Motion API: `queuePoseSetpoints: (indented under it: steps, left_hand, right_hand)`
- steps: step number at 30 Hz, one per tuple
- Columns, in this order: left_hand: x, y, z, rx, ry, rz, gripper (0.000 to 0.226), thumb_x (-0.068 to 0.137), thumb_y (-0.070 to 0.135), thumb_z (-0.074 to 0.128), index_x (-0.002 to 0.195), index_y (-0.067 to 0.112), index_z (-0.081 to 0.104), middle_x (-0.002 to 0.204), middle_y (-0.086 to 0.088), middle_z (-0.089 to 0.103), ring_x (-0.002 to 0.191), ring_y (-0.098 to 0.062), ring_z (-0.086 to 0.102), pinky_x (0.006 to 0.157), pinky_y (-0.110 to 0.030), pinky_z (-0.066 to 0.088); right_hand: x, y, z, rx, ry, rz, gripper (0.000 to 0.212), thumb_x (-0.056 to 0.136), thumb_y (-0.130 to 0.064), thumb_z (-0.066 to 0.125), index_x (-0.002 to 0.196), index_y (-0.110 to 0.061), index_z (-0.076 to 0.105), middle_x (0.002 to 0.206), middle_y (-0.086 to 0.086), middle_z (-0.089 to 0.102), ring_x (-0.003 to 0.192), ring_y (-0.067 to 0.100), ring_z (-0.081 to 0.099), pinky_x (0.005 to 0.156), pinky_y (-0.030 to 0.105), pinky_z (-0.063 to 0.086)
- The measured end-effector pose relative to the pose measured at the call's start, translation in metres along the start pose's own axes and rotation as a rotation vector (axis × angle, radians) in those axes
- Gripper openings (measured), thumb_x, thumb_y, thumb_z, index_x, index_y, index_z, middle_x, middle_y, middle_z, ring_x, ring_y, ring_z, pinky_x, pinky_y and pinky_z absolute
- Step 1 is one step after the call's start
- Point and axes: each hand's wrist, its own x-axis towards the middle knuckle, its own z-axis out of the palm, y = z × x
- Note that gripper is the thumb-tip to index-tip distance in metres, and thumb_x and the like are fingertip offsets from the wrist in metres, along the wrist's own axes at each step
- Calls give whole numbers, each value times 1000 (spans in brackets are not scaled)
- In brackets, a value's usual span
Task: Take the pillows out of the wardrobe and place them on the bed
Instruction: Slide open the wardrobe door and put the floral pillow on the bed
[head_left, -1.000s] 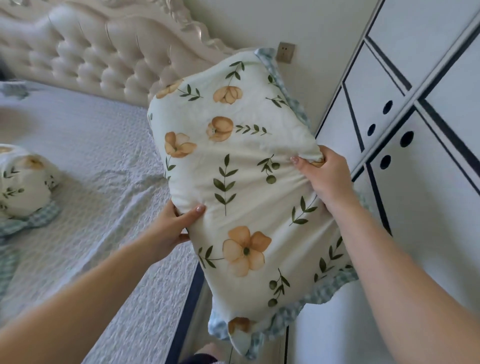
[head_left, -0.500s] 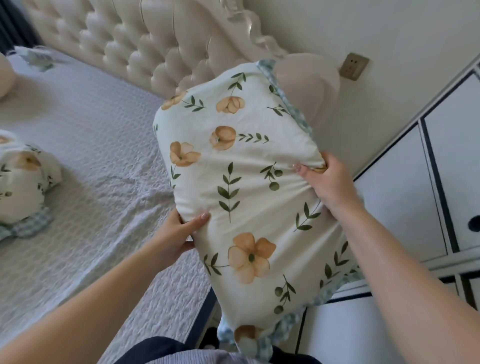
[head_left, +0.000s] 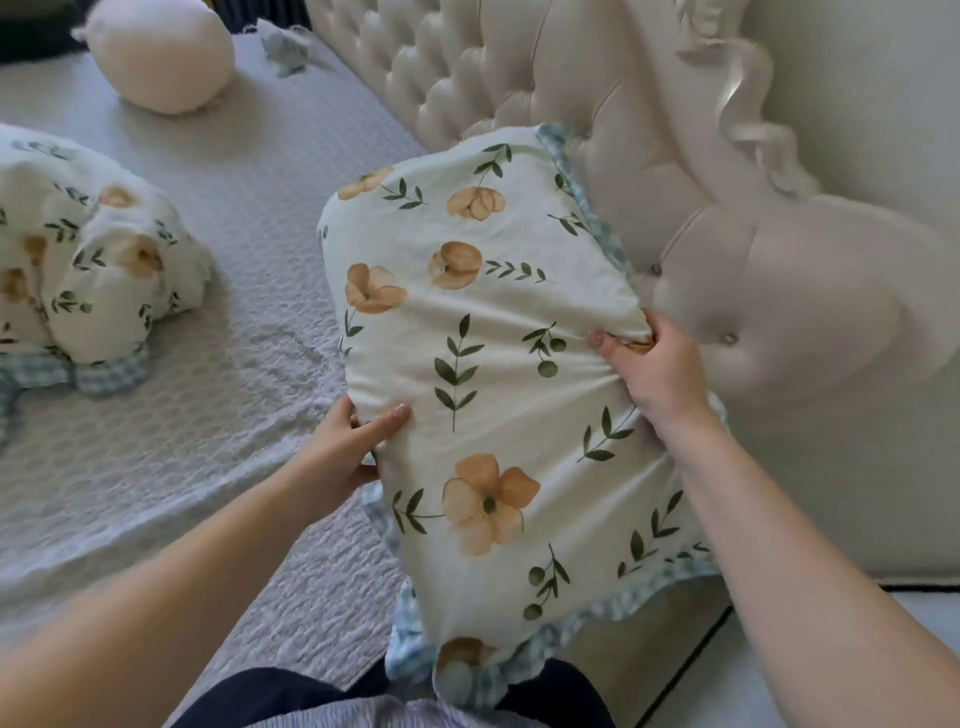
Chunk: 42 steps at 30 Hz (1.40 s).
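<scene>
I hold a cream pillow (head_left: 498, 374) printed with orange flowers and green leaves, edged in blue check trim, upright in front of me over the right edge of the bed (head_left: 249, 374). My left hand (head_left: 345, 452) grips its left edge, thumb on the front. My right hand (head_left: 654, 371) pinches its right edge. A second pillow (head_left: 88, 260) of the same print lies crumpled on the bed at the left. The wardrobe is out of view.
A tufted cream headboard (head_left: 597, 130) runs along the top right, close behind the held pillow. A round plain cream cushion (head_left: 161, 52) lies at the far end of the bed. A grey textured cover spreads over the mattress. White floor shows at the bottom right.
The view has swung left from the wardrobe doors to the bed and headboard. The pillow has travelled with both hands towards the bed, grip unchanged.
</scene>
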Motion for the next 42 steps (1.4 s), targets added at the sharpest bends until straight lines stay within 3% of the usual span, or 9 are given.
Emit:
queuePoseSetpoints:
  steps: [4,9,12,16,20,25,32,39,42]
  left_hand:
    - [42,9,30,-56,115,-20,75,65,40,80,132,24,50,125,1,67,109,-21,67,77,-43,59]
    - [86,25,73,-119,260,-31,75,61,45,82,128,26,54,118,4,72,102,-19,70,72,-40,60]
    - [105,36,91,-107,297,-36,67,60,49,82,120,30,57,112,8,74,97,-16,72,69,-36,60]
    - [120,44,103,-120,361,-13,52,63,44,79,109,34,58,99,12,76,88,-12,74,60,-30,60]
    - [125,46,107,-127,384,-9,60,60,48,81,114,34,57,101,13,76,92,-12,73,64,-31,60]
    - [132,55,105,-129,416,-2,87,35,60,89,112,34,58,101,12,76,92,-13,73,68,-35,59]
    - [154,87,91,-151,470,29,76,64,45,80,130,24,51,123,2,67,109,-22,66,90,-49,54]
    - [210,143,43,-187,428,111,77,64,41,79,132,22,50,125,0,66,109,-23,65,84,-45,56]
    - [252,166,8,-223,436,141,70,62,41,80,125,27,53,118,4,69,101,-17,70,72,-35,58]
  right_hand:
    - [79,32,5,43,-119,-12,24,74,-35,77,88,-38,58,80,-25,61,67,-19,57,56,0,39]
    - [165,61,10,72,-267,3,22,75,-37,75,89,-33,59,79,-23,60,66,-16,56,53,0,37]
    - [197,77,15,109,-318,6,21,76,-31,75,91,-28,62,79,-21,62,63,-19,56,54,1,38]
    - [223,88,21,138,-381,26,24,76,-34,75,94,-24,63,83,-17,64,71,-8,59,56,3,40]
    - [236,91,26,183,-419,28,23,75,-33,76,93,-26,63,85,-17,66,68,-15,60,57,3,41]
    - [253,86,33,194,-455,29,19,75,-35,76,88,-30,63,87,-15,69,76,-5,64,62,6,45]
    - [285,52,49,221,-438,-25,16,74,-33,77,82,-33,62,83,-17,68,70,-10,62,59,6,44]
    - [348,1,97,172,-406,-100,18,76,-36,75,88,-34,62,83,-20,66,71,-12,61,60,5,43]
    - [384,-8,141,136,-391,-95,17,77,-37,74,87,-36,61,83,-20,66,76,-9,60,65,12,45]
